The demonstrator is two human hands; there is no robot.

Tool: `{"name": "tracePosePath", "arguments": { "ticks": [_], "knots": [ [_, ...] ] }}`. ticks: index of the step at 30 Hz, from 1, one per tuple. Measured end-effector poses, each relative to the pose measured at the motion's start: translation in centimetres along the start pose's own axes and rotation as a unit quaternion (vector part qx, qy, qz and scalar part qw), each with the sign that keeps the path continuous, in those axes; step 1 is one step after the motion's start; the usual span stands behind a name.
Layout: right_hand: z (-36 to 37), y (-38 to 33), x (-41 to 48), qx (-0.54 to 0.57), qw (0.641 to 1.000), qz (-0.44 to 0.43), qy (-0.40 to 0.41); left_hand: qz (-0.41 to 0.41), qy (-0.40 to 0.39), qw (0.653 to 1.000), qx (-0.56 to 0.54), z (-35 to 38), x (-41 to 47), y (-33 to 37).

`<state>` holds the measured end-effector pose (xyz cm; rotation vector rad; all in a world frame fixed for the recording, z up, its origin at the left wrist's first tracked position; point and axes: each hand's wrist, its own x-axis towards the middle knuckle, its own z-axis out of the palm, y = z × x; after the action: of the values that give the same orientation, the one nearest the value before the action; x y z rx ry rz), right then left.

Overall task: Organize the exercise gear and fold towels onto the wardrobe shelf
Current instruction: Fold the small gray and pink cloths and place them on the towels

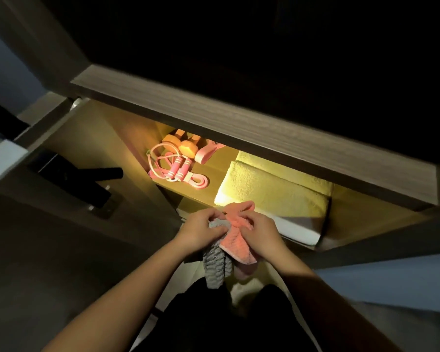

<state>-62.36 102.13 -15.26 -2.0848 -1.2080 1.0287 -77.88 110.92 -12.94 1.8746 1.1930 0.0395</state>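
Lit wooden wardrobe shelf, pink jump rope and pink resistance band at its left, orange dumbbells behind them, folded towels stacked at the right

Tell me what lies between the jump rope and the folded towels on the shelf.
Head view: a flat pink band lies right by the jump rope, then bare shelf up to the folded towels.

No text, label, brand or number can be read anywhere. The rope handles bear only pale stripes, no letters, and the light is dim.
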Motion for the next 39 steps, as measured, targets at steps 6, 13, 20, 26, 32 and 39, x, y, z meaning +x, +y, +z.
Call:
{"name": "tracePosePath", "arguments": {
  "ticks": [6, 13, 20, 26, 32, 39],
  "knots": [
    [3.6, 0.7, 1.0, 0.024, 0.999, 0.004, 0.035, 0.030, -0.008, 0.999, -0.038, 0.2, 2.0, -4.2],
    [11.0, 6.1, 1.8, -0.015, 0.996, -0.017, 0.089, 0.077, 0.011, 0.994, -0.073, 5.1, 3.1, -13.1],
    [17.3, 7.3, -6.2, -0.045, 0.980, -0.094, 0.169, 0.204, 0.051, 0.970, -0.120, 7.7, -3.8, -19.5],
    [16.8, 1.5, -16.8, -0.046, 0.975, -0.152, 0.156, 0.316, 0.055, 0.934, -0.155, 5.4, -13.2, -18.1],
    [14.3, -3.5, -24.9, -0.012, 0.968, -0.192, 0.162, 0.435, 0.070, 0.869, -0.223, 2.4, -19.5, -15.3],
    [24.3, 7.0, -22.4, -0.081, 0.990, -0.040, 0.110, 0.315, -0.013, 0.947, -0.059, 10.6, -16.2, -24.6]
  ]
}}
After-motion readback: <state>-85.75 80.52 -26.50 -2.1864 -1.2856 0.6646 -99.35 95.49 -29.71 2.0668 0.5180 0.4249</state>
